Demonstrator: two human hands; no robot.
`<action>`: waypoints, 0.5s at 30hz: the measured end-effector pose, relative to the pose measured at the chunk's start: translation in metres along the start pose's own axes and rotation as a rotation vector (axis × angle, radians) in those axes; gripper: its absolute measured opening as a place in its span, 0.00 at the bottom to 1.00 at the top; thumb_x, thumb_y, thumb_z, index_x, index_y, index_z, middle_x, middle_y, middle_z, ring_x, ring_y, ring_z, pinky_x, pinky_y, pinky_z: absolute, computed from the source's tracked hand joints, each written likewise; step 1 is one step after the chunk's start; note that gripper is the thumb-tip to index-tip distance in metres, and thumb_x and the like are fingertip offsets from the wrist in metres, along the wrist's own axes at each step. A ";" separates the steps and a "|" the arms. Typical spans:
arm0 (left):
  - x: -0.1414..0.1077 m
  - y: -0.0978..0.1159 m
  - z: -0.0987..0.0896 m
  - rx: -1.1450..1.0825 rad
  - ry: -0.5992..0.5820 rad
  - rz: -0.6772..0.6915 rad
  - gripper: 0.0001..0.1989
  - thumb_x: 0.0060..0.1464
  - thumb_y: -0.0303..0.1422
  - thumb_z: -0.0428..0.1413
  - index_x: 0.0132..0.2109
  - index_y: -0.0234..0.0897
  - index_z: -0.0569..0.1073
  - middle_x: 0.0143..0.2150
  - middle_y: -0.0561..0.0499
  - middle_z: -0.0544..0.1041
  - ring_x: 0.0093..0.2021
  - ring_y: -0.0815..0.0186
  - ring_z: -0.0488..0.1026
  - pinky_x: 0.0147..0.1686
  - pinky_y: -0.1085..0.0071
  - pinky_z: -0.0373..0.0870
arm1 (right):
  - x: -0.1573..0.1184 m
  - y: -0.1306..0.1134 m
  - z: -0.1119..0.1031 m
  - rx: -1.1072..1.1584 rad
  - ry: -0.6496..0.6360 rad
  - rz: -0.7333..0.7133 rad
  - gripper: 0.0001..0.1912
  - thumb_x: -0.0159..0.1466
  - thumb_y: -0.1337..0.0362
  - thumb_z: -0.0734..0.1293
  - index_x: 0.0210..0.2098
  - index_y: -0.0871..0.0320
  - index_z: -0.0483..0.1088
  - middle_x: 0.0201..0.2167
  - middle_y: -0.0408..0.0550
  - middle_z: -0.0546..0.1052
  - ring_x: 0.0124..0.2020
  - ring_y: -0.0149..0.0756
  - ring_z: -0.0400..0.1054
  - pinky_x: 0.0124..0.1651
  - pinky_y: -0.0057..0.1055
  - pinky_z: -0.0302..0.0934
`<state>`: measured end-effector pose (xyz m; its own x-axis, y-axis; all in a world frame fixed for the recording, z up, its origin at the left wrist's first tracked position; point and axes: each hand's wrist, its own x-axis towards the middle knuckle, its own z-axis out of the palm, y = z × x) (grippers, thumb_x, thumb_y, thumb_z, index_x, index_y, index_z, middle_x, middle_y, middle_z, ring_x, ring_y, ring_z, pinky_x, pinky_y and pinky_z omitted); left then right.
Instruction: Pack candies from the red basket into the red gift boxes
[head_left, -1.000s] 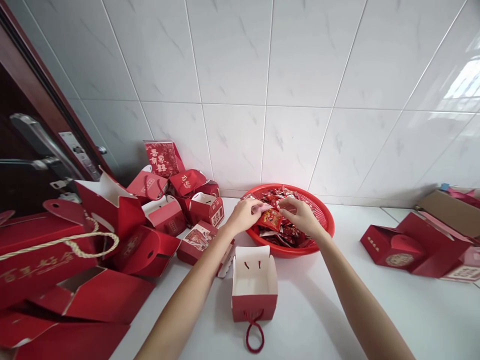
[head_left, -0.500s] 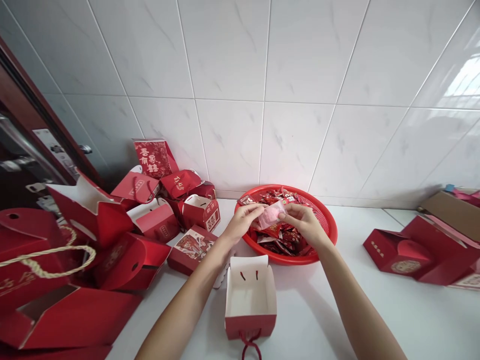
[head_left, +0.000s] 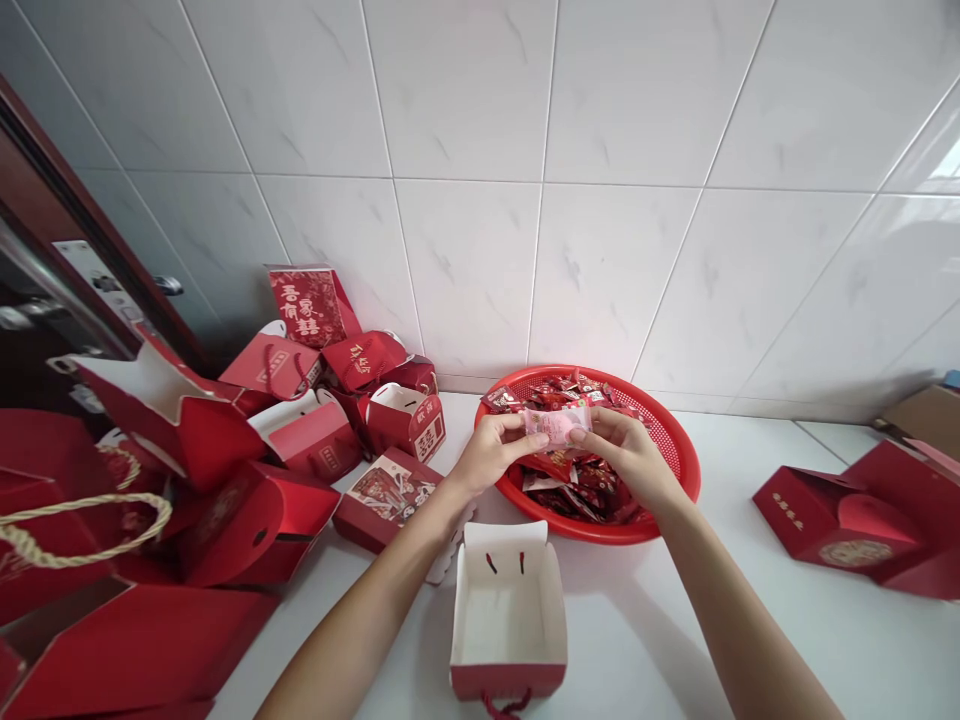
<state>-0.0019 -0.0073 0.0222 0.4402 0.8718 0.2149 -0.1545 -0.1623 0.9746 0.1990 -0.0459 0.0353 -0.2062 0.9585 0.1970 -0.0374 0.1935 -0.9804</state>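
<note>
A pink wrapped candy point(head_left: 557, 427) is pinched at its two ends, the left end by my left hand point(head_left: 491, 450) and the right end by my right hand point(head_left: 630, 450). Both hands hover over a red plastic basket point(head_left: 679, 455) that holds a heap of red wrapped candies point(head_left: 592, 490). Nearer to me stands an open red box point(head_left: 510, 615) with a white inside, a raised back flap and a dark red cord at its front. Nothing lies inside this box except two cord ends on its back wall.
Many red gift boxes point(head_left: 304, 440) crowd the left side, some with rope handles. A flat printed box point(head_left: 386, 495) lies left of the basket. More red boxes point(head_left: 840, 520) stand at the right. A tiled wall point(head_left: 465, 260) rises behind.
The pink candy has turned so its wrapper lies more level and flat between both hands. The view has shifted slightly.
</note>
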 end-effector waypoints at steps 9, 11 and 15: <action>0.005 -0.005 -0.001 -0.090 0.033 0.018 0.24 0.50 0.54 0.65 0.36 0.35 0.85 0.33 0.46 0.84 0.42 0.54 0.80 0.49 0.61 0.73 | 0.000 -0.002 0.001 -0.052 -0.008 -0.001 0.17 0.61 0.49 0.74 0.38 0.56 0.76 0.38 0.49 0.83 0.42 0.46 0.79 0.48 0.42 0.73; 0.005 -0.005 -0.001 -0.064 0.053 0.023 0.21 0.49 0.50 0.67 0.38 0.35 0.85 0.34 0.47 0.84 0.43 0.55 0.79 0.49 0.62 0.72 | 0.001 0.000 0.001 -0.063 -0.009 -0.008 0.18 0.61 0.48 0.74 0.37 0.56 0.75 0.38 0.49 0.83 0.41 0.46 0.79 0.47 0.42 0.74; 0.005 -0.006 -0.001 -0.033 0.108 0.033 0.17 0.43 0.40 0.72 0.40 0.38 0.84 0.38 0.48 0.84 0.43 0.56 0.79 0.46 0.65 0.72 | 0.004 0.003 0.001 -0.111 0.012 -0.035 0.19 0.60 0.46 0.73 0.38 0.56 0.74 0.38 0.50 0.83 0.41 0.46 0.79 0.46 0.42 0.74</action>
<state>0.0009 -0.0014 0.0174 0.3373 0.9110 0.2372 -0.1970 -0.1781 0.9641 0.1972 -0.0416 0.0330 -0.1952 0.9529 0.2322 0.0645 0.2487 -0.9664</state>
